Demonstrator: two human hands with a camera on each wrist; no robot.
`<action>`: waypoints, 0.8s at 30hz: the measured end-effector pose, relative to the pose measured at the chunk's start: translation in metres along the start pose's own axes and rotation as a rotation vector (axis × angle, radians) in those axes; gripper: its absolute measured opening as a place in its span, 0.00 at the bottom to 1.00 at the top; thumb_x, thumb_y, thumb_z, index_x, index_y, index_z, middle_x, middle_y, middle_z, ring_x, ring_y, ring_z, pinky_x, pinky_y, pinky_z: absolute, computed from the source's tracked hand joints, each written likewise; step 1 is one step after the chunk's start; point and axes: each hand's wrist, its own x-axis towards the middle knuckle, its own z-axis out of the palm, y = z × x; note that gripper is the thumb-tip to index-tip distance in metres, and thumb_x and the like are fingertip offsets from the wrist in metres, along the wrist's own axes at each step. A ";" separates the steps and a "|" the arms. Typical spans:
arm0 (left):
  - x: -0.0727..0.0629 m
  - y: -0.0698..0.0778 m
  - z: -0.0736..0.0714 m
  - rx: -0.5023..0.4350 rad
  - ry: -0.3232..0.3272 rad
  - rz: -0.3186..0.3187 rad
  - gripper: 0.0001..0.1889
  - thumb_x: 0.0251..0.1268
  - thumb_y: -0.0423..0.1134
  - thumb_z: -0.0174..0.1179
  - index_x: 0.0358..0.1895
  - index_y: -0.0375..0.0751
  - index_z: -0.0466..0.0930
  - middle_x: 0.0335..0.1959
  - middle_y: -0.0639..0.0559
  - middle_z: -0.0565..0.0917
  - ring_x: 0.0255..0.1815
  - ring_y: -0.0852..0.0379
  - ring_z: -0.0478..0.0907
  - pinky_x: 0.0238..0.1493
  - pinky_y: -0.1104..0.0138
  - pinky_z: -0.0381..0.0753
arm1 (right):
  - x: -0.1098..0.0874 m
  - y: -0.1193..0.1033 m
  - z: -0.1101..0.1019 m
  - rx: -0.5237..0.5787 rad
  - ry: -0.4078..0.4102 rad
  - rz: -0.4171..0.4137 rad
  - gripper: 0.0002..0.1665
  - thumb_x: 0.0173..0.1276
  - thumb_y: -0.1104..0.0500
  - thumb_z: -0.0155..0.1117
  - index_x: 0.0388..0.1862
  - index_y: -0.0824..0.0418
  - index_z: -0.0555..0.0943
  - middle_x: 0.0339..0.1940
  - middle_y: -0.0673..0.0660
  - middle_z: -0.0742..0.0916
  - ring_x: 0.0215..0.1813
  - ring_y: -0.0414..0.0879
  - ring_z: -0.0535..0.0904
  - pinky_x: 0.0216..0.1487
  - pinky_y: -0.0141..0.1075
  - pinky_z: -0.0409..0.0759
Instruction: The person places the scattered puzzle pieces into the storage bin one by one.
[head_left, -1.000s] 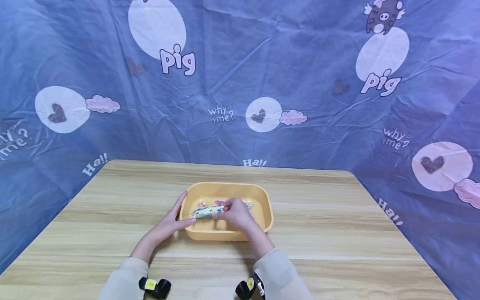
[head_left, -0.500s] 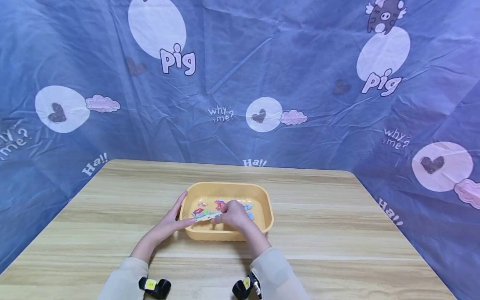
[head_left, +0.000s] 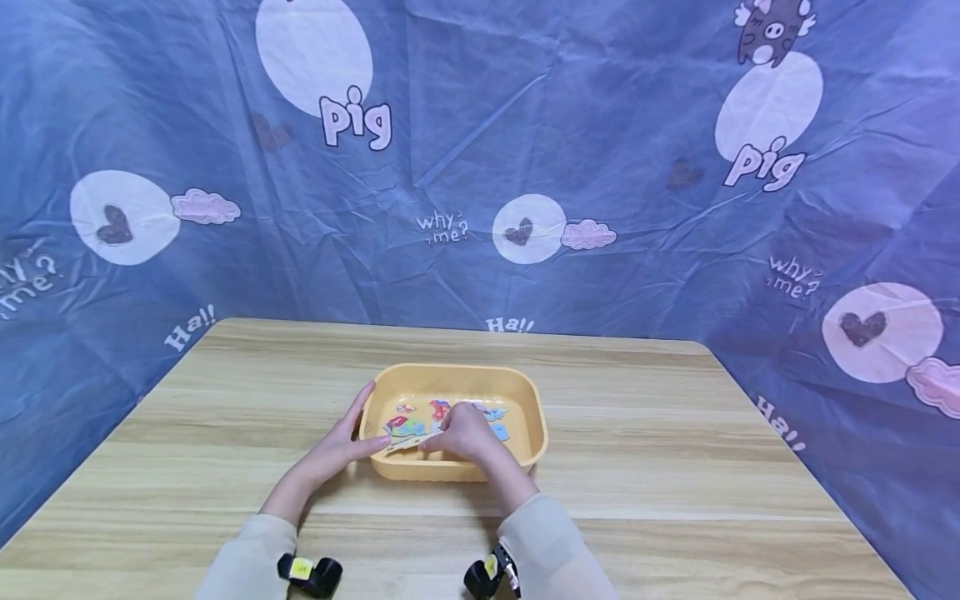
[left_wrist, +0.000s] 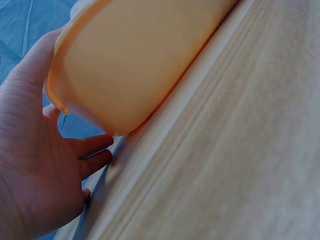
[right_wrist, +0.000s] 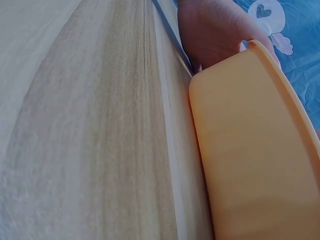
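A yellow-orange plastic basin [head_left: 536, 421] sits on the table. My left hand [head_left: 337, 446] grips its left end, the thumb over the near rim and the fingers along the outside. In the left wrist view, the left hand [left_wrist: 37, 165] has its lower fingertips by the basin's bottom corner. My right hand [head_left: 467, 433] reaches over the near rim and pinches a thin, flat printed piece [head_left: 405, 444] with a pale edge, tilted, its far end beside the left thumb. The right wrist view shows the left hand [right_wrist: 215, 32] at the far end of the basin [right_wrist: 250, 135].
Inside the basin lie a red and green piece [head_left: 401, 427], a small reddish piece [head_left: 406, 408], a red piece [head_left: 439, 408] and blue pieces [head_left: 500, 431]. The wood-grain table [head_left: 637, 467] ends at a blue printed cloth [head_left: 465, 283].
The right hand has lowered slightly and shifted left, tipping the printed piece toward the near wall so mostly its edge shows. More pieces beneath are uncovered. The left hand stays put.
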 end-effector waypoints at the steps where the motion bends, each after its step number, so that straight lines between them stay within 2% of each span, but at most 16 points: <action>1: 0.000 0.000 0.000 0.001 0.002 0.000 0.46 0.51 0.44 0.60 0.67 0.56 0.36 0.66 0.40 0.42 0.64 0.45 0.40 0.60 0.51 0.40 | 0.000 0.000 0.000 -0.006 -0.004 -0.003 0.27 0.36 0.53 0.74 0.02 0.56 0.63 0.04 0.44 0.61 0.14 0.40 0.59 0.13 0.30 0.57; 13: 0.000 -0.001 0.000 0.002 0.000 -0.014 0.46 0.50 0.44 0.60 0.67 0.58 0.36 0.66 0.39 0.43 0.64 0.45 0.42 0.60 0.52 0.41 | 0.001 -0.001 0.002 -0.084 -0.091 -0.011 0.29 0.37 0.52 0.74 0.03 0.55 0.60 0.04 0.44 0.57 0.11 0.37 0.51 0.11 0.29 0.48; 16: 0.000 0.000 0.001 0.010 0.000 -0.011 0.47 0.50 0.44 0.60 0.67 0.57 0.35 0.66 0.39 0.43 0.64 0.44 0.42 0.60 0.51 0.41 | 0.001 -0.001 0.002 -0.111 -0.091 -0.036 0.28 0.37 0.51 0.74 0.03 0.55 0.61 0.04 0.44 0.59 0.11 0.38 0.52 0.11 0.29 0.50; 22: 0.000 0.000 0.001 0.008 0.009 -0.008 0.47 0.50 0.44 0.60 0.67 0.56 0.36 0.66 0.40 0.43 0.64 0.45 0.41 0.60 0.51 0.40 | 0.000 0.000 0.002 -0.113 -0.107 -0.046 0.20 0.37 0.52 0.74 0.07 0.59 0.71 0.07 0.48 0.71 0.13 0.39 0.63 0.14 0.29 0.61; 24: 0.000 0.000 0.001 0.002 0.005 -0.011 0.46 0.50 0.44 0.60 0.67 0.56 0.36 0.66 0.40 0.43 0.64 0.45 0.41 0.60 0.51 0.41 | -0.001 0.001 0.002 -0.106 -0.116 -0.043 0.19 0.38 0.52 0.73 0.08 0.60 0.73 0.08 0.49 0.73 0.14 0.40 0.64 0.14 0.29 0.62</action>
